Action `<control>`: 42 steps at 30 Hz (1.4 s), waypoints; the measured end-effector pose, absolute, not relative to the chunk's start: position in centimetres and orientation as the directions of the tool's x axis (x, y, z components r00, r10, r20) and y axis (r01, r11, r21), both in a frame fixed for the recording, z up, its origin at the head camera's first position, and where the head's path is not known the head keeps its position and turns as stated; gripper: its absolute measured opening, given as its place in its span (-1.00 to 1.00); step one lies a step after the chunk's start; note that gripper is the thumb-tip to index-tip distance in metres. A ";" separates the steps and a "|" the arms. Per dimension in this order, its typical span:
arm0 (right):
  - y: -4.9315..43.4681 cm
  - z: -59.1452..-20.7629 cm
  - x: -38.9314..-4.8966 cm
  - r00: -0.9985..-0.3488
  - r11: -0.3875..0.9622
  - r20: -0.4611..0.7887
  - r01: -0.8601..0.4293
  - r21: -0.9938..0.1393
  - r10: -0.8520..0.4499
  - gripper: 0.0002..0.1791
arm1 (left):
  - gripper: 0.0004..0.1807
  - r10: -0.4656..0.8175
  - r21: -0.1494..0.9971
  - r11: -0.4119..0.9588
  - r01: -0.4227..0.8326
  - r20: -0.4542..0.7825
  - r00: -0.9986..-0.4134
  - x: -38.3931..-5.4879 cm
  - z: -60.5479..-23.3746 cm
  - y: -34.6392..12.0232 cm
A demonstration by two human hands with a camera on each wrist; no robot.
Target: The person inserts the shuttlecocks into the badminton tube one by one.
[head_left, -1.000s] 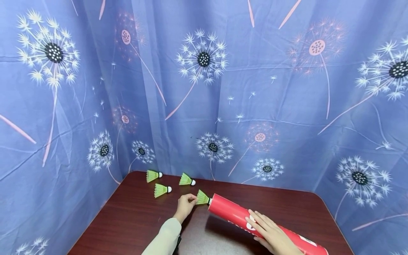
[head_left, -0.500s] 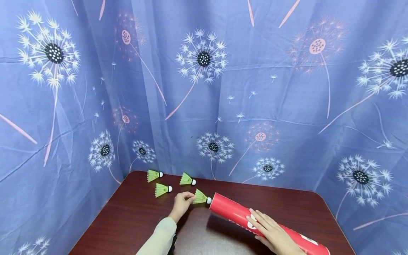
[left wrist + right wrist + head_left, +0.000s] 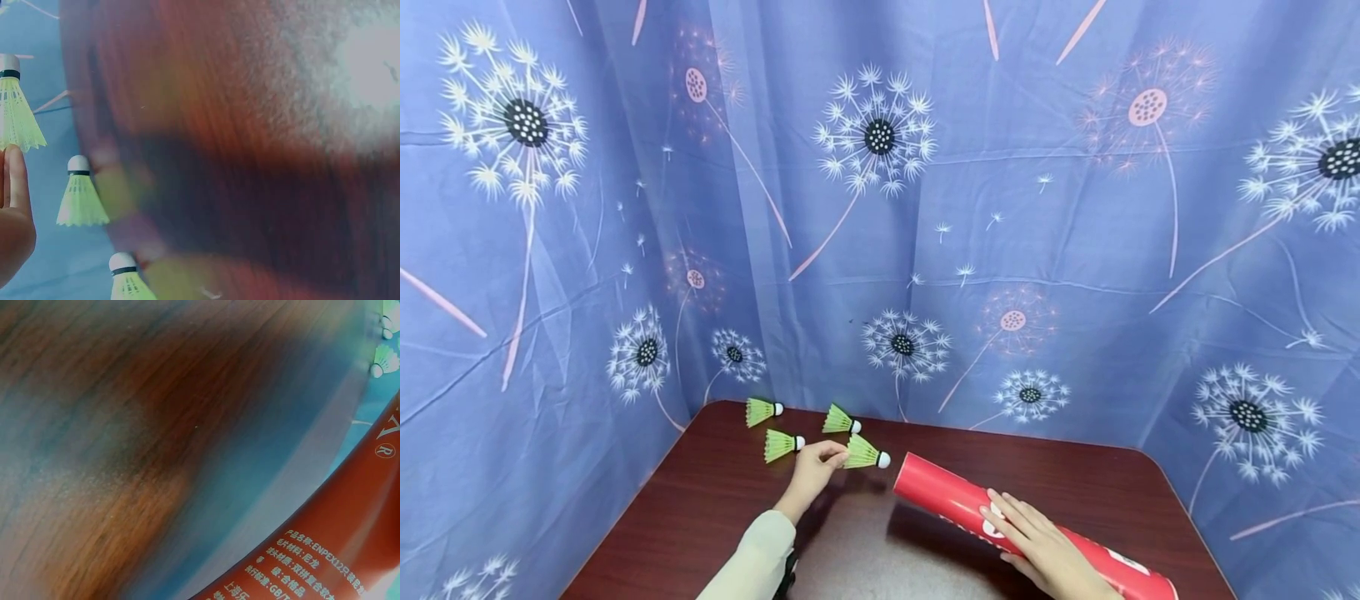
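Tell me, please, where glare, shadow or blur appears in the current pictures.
Head view: pale sheen on the table, dark shadow below the red tube; left wrist view: strong glare at upper right, table surface blurred, shuttlecocks clearer; right wrist view: table surface blurred, print on the tube partly legible.

With twelve o'clock pointing away from the person, the curtain (image 3: 962,192) stands behind the surface (image 3: 692,517). The tube (image 3: 940,488) slants over the surface's right half, mouth toward ten, other end toward four, with the right grip (image 3: 1045,546) lying over it. Just off the mouth, at ten, is the held shuttlecock (image 3: 862,452); the left grip (image 3: 811,476) is at its eight. Three lie on the surface: the rightmost loose shuttlecock (image 3: 837,419), just beyond the held one at eleven; the front-left shuttlecock (image 3: 779,446), at the left grip's ten; the rear-left shuttlecock (image 3: 761,412), at eleven from that.
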State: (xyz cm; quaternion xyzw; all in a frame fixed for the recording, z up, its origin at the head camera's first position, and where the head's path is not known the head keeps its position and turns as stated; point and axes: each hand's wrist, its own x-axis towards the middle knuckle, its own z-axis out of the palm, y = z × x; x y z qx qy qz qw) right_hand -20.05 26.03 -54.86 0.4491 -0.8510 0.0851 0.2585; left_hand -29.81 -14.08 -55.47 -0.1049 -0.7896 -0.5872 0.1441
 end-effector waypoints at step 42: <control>24.8 -54.1 -19.9 -0.465 0.585 0.513 -0.806 0.092 -0.722 -0.22 | -0.93 0.247 0.855 0.266 0.445 0.386 -0.889 -24.1 -49.7 -10.4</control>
